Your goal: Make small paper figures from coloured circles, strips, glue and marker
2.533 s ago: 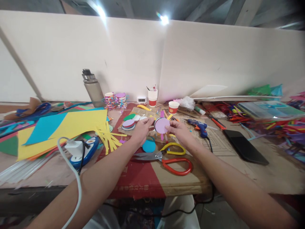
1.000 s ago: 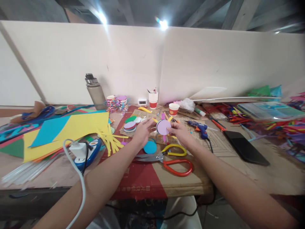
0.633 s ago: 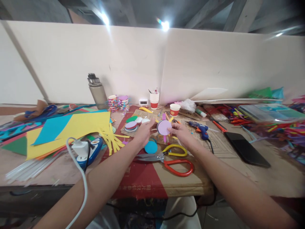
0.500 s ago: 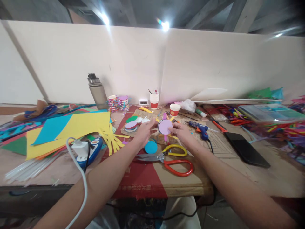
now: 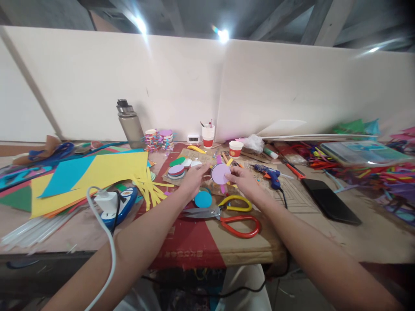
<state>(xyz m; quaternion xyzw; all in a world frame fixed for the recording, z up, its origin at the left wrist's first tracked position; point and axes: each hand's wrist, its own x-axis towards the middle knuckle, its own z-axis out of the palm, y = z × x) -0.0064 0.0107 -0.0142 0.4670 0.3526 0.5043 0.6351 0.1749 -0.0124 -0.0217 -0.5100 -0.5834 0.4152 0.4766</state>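
Observation:
My right hand (image 5: 241, 178) pinches the right edge of a round purple paper disc (image 5: 221, 174), which has purple and yellow paper strips sticking out around it. Just left of the disc is my left hand (image 5: 195, 178), its fingers stretched toward the disc's edge with a small gap showing. Below the left hand lies a blue paper disc (image 5: 203, 199). Large scissors (image 5: 215, 212) with one yellow and one red handle lie nearest me, blades pointing left. A stack of paper discs (image 5: 176, 171) topped with purple sits beyond my left wrist, beside a green disc (image 5: 177, 161).
A glue gun (image 5: 271, 175) and a black phone (image 5: 329, 201) lie to the right. Paper cups (image 5: 236, 149) and a bottle (image 5: 129, 125) stand toward the wall. Yellow and blue paper sheets (image 5: 106, 172) and a power strip (image 5: 121, 209) with a white cable are on the left.
My left hand's fingers have come slightly away from the disc's left edge. The disc stays in my right hand. The whole view has shifted slightly.

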